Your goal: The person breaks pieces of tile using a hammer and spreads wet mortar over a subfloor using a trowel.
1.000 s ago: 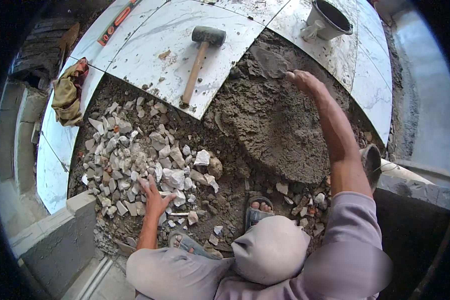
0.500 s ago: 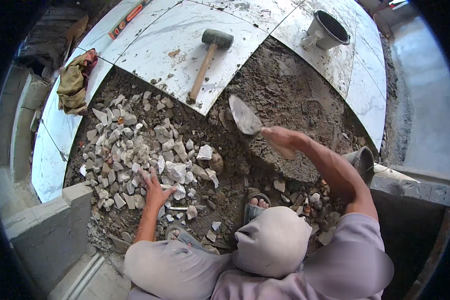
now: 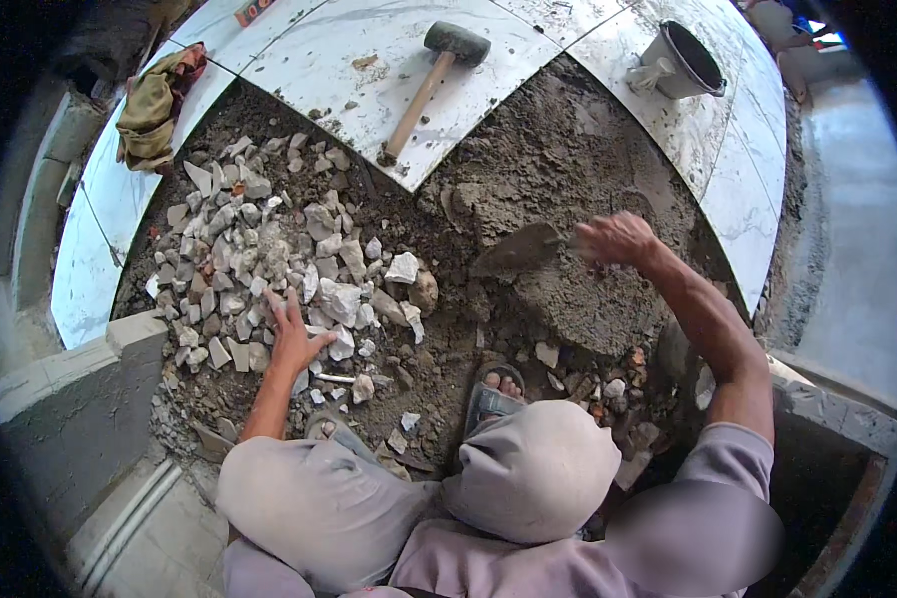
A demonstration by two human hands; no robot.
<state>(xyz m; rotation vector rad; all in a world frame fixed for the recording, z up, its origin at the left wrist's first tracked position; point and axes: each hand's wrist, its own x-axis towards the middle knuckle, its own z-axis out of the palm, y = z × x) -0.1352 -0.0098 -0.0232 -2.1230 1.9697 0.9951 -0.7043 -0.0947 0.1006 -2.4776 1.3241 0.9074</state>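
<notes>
My right hand (image 3: 616, 239) is closed around the handle of a trowel (image 3: 520, 251). Its dark blade points left and is low over the wet grey mortar (image 3: 588, 299), apparently touching it. To the left, my left hand (image 3: 291, 331) rests with fingers apart on a heap of broken stones (image 3: 224, 249), closing on none of them. A white stone (image 3: 339, 301) lies just beside its fingers. Below that hand is a short white stick (image 3: 336, 378) among the rubble.
A rubber mallet (image 3: 424, 100) lies on the marble-look tiles (image 3: 319, 70). Farther right stands a dark bucket (image 3: 683, 62); a crumpled cloth (image 3: 154, 115) is at the left tile edge. Low block walls (image 3: 80, 399) flank both sides. My sandalled feet (image 3: 493, 394) are on the soil.
The trowel blade has turned from its raised, pale face-up slant to a lower, darker pose pointing left. My right hand has shifted right. My left hand stays on the stones.
</notes>
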